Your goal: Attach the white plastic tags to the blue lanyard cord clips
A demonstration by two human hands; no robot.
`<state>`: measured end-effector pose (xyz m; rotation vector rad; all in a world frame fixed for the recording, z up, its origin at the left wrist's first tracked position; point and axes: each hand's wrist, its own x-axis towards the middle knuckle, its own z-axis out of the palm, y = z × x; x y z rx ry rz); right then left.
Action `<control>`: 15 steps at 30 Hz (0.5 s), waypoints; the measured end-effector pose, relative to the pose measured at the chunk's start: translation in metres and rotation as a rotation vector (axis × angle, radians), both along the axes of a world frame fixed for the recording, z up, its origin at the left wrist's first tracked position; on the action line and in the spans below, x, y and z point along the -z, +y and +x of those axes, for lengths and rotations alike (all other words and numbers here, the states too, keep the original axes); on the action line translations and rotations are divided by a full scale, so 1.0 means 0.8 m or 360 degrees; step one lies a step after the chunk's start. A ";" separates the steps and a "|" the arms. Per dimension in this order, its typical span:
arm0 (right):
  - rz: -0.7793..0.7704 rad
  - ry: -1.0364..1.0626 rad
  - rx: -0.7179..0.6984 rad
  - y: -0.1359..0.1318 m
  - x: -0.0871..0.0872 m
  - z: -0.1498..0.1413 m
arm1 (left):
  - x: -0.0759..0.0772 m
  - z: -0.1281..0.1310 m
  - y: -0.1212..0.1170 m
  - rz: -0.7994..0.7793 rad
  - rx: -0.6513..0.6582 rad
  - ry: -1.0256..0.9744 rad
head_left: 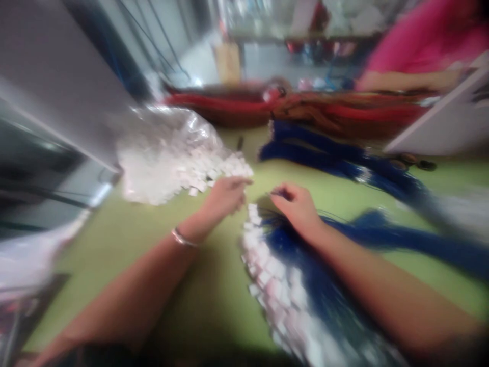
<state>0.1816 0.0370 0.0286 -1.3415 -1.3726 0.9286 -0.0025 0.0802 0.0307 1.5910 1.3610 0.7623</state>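
Note:
My left hand (229, 198), a bracelet at its wrist, hovers at the right end of a pile of small white plastic connector housings (168, 173). Its fingers are curled in, the index finger pointing right; whatever they hold is too blurred to name. My right hand (296, 204) is closed in a pinch, with a bit of dark blue wire (281, 192) showing at the fingertips. Under the right hand and forearm lies a bundle of blue wires (321, 275). White connectors (267, 270) cover the bundle's left ends in a long row.
A clear plastic bag (191, 122) lies behind the loose connectors. More blue wire bundles (317, 153) stretch across the green tabletop (198, 295) at right. Red and brown wires (244, 104) run along the back. Grey panels (64, 86) flank the table. A person in a pink top (412, 46) works opposite.

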 end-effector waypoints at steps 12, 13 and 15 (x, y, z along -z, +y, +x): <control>0.0232 -0.0356 -0.0016 -0.007 0.007 -0.006 | 0.013 0.013 -0.011 -0.0614 -0.0008 -0.1004; 0.0251 -0.0368 -0.0030 -0.008 0.007 -0.006 | 0.014 0.015 -0.011 -0.0646 0.0003 -0.1055; 0.0275 -0.0374 -0.0052 -0.009 0.008 -0.007 | 0.014 0.017 -0.013 -0.0728 0.0062 -0.1121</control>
